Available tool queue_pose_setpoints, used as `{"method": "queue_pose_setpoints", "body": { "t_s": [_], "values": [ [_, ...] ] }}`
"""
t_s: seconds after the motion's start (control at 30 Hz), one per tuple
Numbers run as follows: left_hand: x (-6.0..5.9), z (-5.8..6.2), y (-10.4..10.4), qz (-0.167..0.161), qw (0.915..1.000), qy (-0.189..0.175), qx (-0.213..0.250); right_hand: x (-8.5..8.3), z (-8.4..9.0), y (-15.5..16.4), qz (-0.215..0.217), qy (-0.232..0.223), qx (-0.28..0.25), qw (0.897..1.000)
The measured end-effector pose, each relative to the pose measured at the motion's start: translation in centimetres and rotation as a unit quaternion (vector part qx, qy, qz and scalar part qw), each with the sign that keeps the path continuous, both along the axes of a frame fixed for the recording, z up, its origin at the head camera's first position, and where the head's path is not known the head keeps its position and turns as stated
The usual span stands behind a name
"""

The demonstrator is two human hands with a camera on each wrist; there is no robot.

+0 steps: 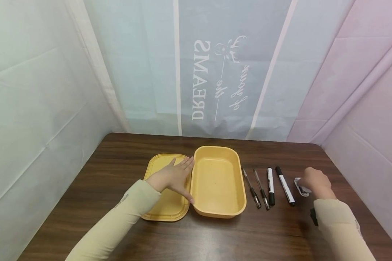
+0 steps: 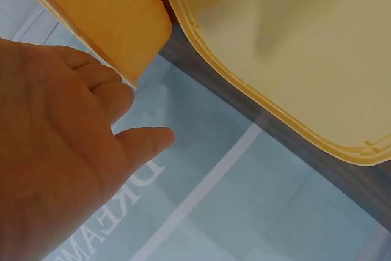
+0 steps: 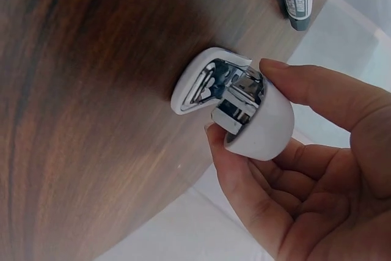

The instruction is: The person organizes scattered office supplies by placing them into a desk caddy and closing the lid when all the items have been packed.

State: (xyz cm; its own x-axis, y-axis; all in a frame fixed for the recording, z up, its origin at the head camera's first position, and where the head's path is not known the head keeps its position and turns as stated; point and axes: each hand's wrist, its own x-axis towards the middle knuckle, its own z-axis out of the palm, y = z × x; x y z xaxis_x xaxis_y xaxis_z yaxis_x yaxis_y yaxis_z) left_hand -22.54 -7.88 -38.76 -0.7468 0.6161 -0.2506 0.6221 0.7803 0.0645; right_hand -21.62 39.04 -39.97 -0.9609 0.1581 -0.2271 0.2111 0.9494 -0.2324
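My left hand [image 1: 173,177] lies flat, fingers straight, on a yellow lid [image 1: 164,209], its fingertips next to the open yellow box [image 1: 215,214]. The left wrist view shows that hand [image 2: 61,151] open, with the lid [image 2: 305,47] and the box wall [image 2: 110,16] close by. At the right, my right hand [image 1: 315,183] curls round a small white stapler [image 1: 301,189] that rests on the table. Up close, thumb and fingers of the right hand [image 3: 244,99] pinch the stapler [image 3: 195,87] by its rounded end, and its metal inside shows.
Between box and stapler lie two clear black pens [image 1: 252,188] [image 1: 262,189] and two black-and-white markers [image 1: 271,186] [image 1: 285,185], side by side on the dark wooden table [image 1: 117,235]. Pale cloth sheets wall off the table's back and sides.
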Motion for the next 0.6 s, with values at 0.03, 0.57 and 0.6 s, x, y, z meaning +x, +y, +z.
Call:
{"method": "queue_pose_setpoints", "body": {
  "t_s": [0.03, 0.57, 0.6],
  "values": [
    [0.0, 0.0, 0.0, 0.0, 1.0, 0.0, 0.005, 0.0, 0.0, 0.0, -0.001, 0.003, 0.001, 1.0],
    [0.7, -2.0, 0.2, 0.006, 0.9973, 0.059, 0.043, 0.2, 0.2, -0.5, -0.009, 0.006, 0.004, 1.0],
    [0.8, -2.1, 0.2, 0.006, 0.9968, 0.065, 0.046, 0.2, 0.2, -0.5, -0.01, 0.005, 0.005, 1.0]
  ]
}}
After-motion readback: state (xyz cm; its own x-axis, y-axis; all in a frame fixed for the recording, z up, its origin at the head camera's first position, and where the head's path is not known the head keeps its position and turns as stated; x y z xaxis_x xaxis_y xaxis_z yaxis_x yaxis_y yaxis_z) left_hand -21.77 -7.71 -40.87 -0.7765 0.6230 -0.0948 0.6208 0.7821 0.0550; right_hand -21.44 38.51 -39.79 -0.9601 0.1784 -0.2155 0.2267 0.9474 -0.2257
